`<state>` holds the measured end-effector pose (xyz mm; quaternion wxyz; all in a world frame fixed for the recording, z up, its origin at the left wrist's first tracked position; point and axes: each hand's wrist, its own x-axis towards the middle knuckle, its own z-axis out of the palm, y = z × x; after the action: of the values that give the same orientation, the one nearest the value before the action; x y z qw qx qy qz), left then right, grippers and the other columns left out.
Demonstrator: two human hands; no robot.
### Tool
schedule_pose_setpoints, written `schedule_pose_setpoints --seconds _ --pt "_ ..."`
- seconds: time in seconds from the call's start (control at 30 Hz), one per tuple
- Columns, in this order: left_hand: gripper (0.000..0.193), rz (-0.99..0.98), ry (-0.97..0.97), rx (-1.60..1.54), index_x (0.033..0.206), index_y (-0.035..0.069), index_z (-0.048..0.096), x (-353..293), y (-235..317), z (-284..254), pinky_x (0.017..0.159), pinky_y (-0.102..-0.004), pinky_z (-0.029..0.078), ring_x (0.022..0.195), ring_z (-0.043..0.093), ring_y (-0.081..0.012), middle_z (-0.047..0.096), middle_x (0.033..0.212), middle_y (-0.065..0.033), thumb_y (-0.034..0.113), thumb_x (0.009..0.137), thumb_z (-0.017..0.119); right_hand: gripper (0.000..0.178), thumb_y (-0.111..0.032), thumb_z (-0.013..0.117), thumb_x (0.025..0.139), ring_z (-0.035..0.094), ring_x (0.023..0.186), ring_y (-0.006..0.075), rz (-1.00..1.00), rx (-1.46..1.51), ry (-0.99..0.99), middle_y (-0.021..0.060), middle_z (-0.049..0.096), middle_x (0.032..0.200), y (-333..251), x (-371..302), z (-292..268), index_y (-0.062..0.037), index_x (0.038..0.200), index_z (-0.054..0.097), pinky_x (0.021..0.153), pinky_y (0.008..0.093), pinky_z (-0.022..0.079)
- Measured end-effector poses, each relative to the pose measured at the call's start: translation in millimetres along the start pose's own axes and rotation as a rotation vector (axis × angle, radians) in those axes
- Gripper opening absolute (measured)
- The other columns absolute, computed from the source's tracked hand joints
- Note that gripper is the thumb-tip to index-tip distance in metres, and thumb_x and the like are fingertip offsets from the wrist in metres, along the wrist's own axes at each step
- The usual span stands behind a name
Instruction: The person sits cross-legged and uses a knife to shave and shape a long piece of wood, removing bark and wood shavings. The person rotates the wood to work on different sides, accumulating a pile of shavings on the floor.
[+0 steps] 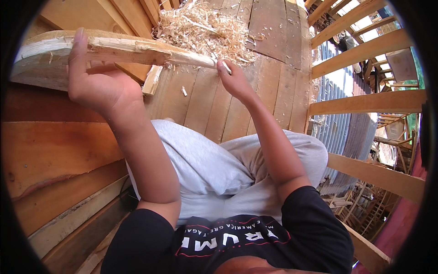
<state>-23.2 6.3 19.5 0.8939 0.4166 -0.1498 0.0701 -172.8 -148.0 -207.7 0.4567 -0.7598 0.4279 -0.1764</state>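
Note:
A long, slightly curved piece of pale wood (132, 50), wide at the left and tapering to the right, is held up across the upper left. Its surface is rough, with whittled facets and some brown patches. My left hand (102, 84) supports the wide part from below, its thumb up along the near side and its fingers partly hidden behind the wood. At the thin tip, my right hand (233, 80) is closed, pinching the end. A thin pale sliver sticks up beside those fingers; whether it is a blade or a shaving I cannot tell.
A heap of curled wood shavings (205, 29) lies on the plank floor (200, 100) beyond my hands. Stacked boards (59, 153) stand along the left. To the right runs a slatted wooden railing (365, 101), with corrugated metal roofing (337, 132) below it. My legs (205, 160) are folded beneath my arms.

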Motion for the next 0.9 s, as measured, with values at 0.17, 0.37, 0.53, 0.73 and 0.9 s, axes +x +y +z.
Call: schedule_pose_setpoints --seconds 0.17,0.37,0.53,0.73,0.9 --pt "0.057 -0.105 -0.091 0.062 0.123 0.000 0.044 -16.0 -19.5 1.4 0.101 -0.0461 0.041 0.113 0.055 -0.0301 0.057 0.109 -0.0195 0.048 0.095 0.055 0.065 -0.042 0.028 0.102 0.058 0.114 0.0446 0.417 -0.118 -0.185 0.0351 0.061 0.113 3.8 5.9 -16.4 0.0143 0.115 0.059 0.099 0.0465 0.042" --pt "0.042 -0.140 -0.127 0.040 0.099 0.010 0.046 -23.7 -27.4 4.8 0.096 -0.0469 0.042 0.081 0.051 -0.0217 0.044 0.082 -0.0043 0.048 0.092 0.062 0.067 -0.041 0.024 0.100 0.057 0.112 0.0473 0.333 -0.171 -0.193 0.0376 0.059 0.113 -14.7 -2.4 -17.5 0.0147 0.109 0.061 0.100 0.0495 0.041" --pt "0.031 -0.211 -0.630 -0.203 0.089 0.012 0.044 -25.5 -30.3 -1.4 0.077 -0.0386 0.040 0.071 0.043 -0.0163 0.040 0.074 -0.0004 0.033 0.088 0.067 0.062 -0.036 0.028 0.095 0.057 0.113 0.0471 0.300 -0.131 -0.149 0.0368 0.059 0.115 -60.3 -15.3 -31.5 0.0140 0.110 0.061 0.101 0.0498 0.040" --pt "0.030 -0.267 -0.865 -0.376 0.088 0.012 0.041 -25.9 -32.9 4.1 0.072 -0.0347 0.038 0.069 0.042 -0.0158 0.041 0.073 -0.0015 0.026 0.083 0.067 0.058 -0.034 0.031 0.093 0.056 0.113 0.0469 0.335 -0.194 -0.155 0.0340 0.059 0.119 -21.0 -6.9 -42.4 0.0112 0.110 0.062 0.099 0.0505 0.041" --pt "0.035 -0.219 -1.127 -0.422 0.085 0.014 0.039 -21.9 -33.8 -4.6 0.069 -0.0346 0.037 0.064 0.042 -0.0143 0.042 0.070 -0.0006 0.029 0.079 0.070 0.057 -0.034 0.030 0.093 0.058 0.109 0.0472 0.236 -0.161 -0.134 0.0322 0.061 0.115 -50.6 -16.5 -42.1 0.0090 0.107 0.064 0.096 0.0530 0.043"
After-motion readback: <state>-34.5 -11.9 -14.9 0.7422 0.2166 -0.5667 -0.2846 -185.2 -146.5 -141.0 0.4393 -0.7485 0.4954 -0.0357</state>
